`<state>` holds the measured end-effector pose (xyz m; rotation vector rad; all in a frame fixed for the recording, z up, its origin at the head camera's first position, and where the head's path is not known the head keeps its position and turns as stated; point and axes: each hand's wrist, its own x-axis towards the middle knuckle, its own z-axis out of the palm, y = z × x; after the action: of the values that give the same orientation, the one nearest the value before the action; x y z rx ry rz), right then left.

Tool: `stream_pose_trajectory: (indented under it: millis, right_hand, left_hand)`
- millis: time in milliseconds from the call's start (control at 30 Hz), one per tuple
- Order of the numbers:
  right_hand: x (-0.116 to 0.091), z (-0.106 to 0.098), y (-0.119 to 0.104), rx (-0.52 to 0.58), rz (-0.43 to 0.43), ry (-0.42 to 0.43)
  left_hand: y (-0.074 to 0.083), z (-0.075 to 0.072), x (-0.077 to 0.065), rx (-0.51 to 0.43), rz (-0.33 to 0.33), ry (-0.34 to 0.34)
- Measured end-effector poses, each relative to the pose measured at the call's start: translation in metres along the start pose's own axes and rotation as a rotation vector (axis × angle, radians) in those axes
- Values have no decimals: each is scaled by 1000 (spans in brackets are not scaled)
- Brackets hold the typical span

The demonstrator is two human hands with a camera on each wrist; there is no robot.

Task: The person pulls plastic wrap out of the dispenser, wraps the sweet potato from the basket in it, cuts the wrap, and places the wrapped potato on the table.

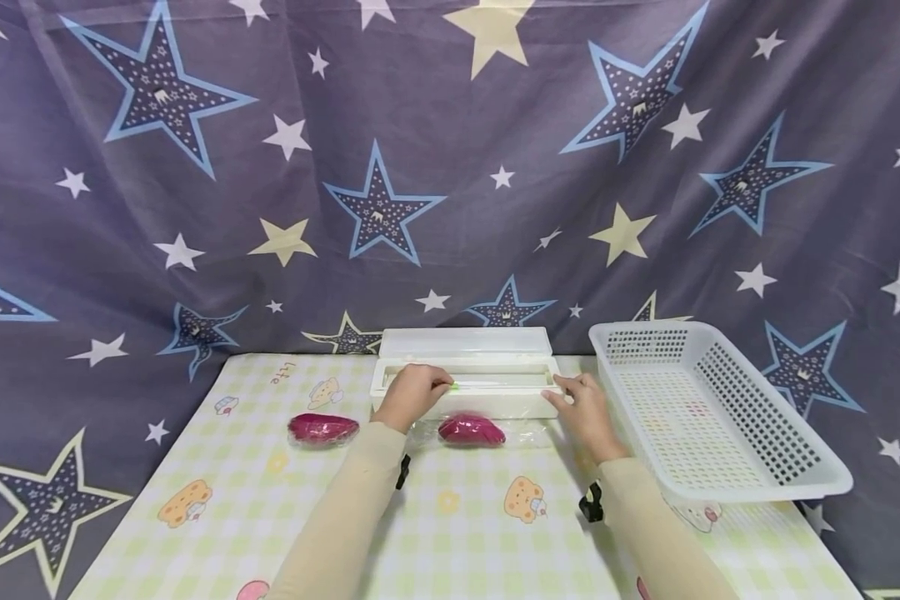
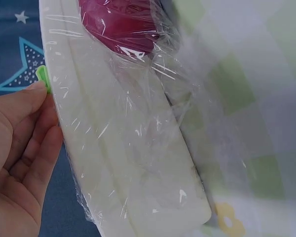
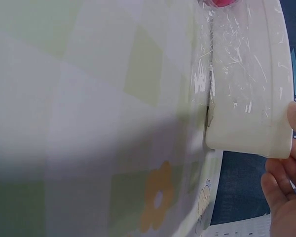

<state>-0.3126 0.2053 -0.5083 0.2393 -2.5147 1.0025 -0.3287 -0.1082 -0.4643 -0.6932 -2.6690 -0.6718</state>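
Observation:
A long white cling film dispenser box (image 1: 512,405) stands at the back of the table with its lid (image 1: 465,342) raised. My left hand (image 1: 414,393) pinches a small green slide cutter (image 2: 43,79) on the box's edge. At the box's right end, my right hand (image 1: 588,417) grips the corner, its thumb on the top edge and fingers around the end. Clear cling film (image 2: 138,133) hangs over the front wall and onto the table. On that film lies a purplish-red oblong item (image 1: 471,430), partly covered by film; its kind is unclear.
Left of my left forearm lies a second purplish-red item (image 1: 322,428), wrapped in clear film. A white perforated plastic basket (image 1: 757,408) stands on the right. Behind the checked tablecloth (image 1: 217,467) hangs a star-patterned curtain (image 1: 450,117).

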Motion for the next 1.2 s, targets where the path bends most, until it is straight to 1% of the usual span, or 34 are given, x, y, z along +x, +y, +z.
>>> stream_pose_trajectory:
  millis: [100, 200, 400, 533, 733, 933, 1200]
  right_hand:
    - [0, 1, 0, -4, -18, 17]
    - [0, 1, 1, -8, -22, 17]
    - [-1, -1, 1, 6, 5, -5]
    - [-1, -1, -1, 8, 16, -16]
    - [-1, -1, -2, 17, 41, -29]
    - [-1, -1, -1, 16, 43, -24]
    - [-1, -1, -2, 16, 14, -4]
  left_hand:
    - [0, 1, 0, -1, -16, 2]
    - [0, 1, 0, -6, -29, -2]
    - [4, 0, 1, 1, -31, -7]
    - [8, 1, 1, 37, -24, 6]
    - [12, 3, 3, 89, -38, 5]
    - [16, 3, 5, 83, -38, -4]
    - [18, 8, 9, 77, -25, -39]
